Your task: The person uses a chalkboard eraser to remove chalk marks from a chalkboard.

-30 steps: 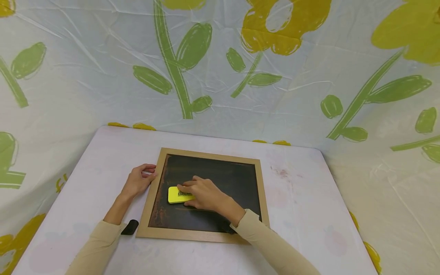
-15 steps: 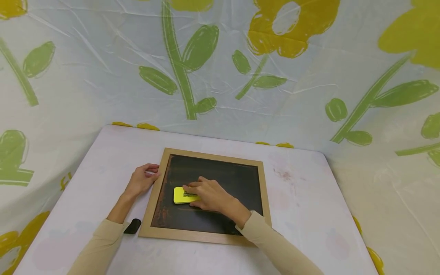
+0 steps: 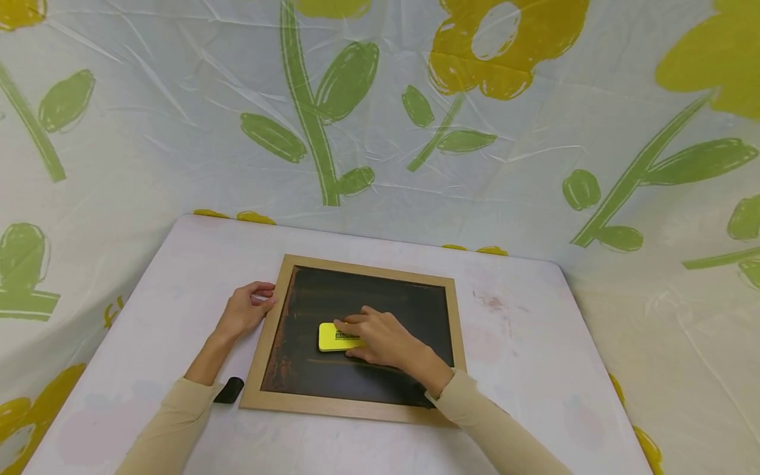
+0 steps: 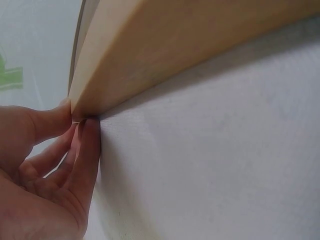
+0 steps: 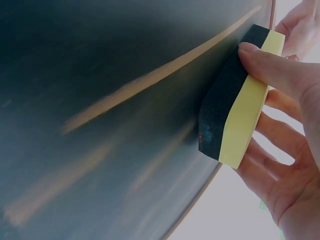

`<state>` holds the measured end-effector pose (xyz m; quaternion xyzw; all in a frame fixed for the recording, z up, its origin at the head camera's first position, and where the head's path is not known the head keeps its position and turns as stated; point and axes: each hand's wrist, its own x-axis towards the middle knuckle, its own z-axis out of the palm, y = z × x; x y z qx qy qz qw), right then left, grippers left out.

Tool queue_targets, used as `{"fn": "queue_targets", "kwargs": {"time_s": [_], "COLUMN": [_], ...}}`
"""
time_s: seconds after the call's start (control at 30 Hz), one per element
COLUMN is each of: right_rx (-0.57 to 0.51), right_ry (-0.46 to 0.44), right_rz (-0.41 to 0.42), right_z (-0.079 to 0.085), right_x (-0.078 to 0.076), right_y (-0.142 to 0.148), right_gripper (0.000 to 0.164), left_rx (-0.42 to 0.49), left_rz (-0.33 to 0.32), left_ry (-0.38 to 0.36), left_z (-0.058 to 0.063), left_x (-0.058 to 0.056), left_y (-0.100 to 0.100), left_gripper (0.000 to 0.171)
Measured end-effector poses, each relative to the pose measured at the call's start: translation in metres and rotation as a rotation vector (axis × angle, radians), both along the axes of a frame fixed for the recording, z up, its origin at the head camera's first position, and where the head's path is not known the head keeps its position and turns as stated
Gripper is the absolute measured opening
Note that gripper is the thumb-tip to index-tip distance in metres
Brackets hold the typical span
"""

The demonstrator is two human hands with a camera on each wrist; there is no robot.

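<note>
A chalkboard [image 3: 380, 297] with a light wooden frame lies flat on the table. My right hand [image 3: 386, 338] holds a yellow board eraser [image 3: 332, 337] against its dark surface, left of the middle. In the right wrist view the thumb presses the side of the black felt [image 5: 220, 95], with the other fingers around the yellow back. Orange-brown streaks [image 5: 155, 75] mark the board there. My left hand [image 3: 243, 310] pinches the left edge of the wooden frame [image 4: 150, 45], its thumb against the upper part and its fingers low by the table.
The white table [image 3: 534, 369] extends around the board, with faint reddish smudges [image 3: 489, 302] to its right. A small black object [image 3: 229, 390] sits by the left cuff. Flower-printed cloth [image 3: 380, 178] stands behind and at both sides.
My right hand has slid the eraser rightward across the board, mostly in the last half second. The left hand stays at the frame's left edge. The head view shifted slightly at first.
</note>
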<state>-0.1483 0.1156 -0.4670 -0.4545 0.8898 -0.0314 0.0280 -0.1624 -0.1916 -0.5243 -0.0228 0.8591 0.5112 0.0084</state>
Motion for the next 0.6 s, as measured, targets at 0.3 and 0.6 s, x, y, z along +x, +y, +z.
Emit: {"fn": "queue_targets", "kwargs": {"time_s": [0.3, 0.6], "right_rx": [-0.003, -0.047], "right_ry": [0.003, -0.005], "right_rz": [-0.027, -0.043], "right_z": [0.000, 0.002], "right_x": [0.002, 0.004], "right_y": [0.021, 0.039], "right_gripper": [0.061, 0.060], "left_rx": [-0.006, -0.001], "left_rz": [-0.001, -0.002], "left_ry": [-0.006, -0.001], "left_z": [0.000, 0.002], "left_x": [-0.001, 0.000], "left_y": [-0.001, 0.000], "left_gripper": [0.035, 0.035]}}
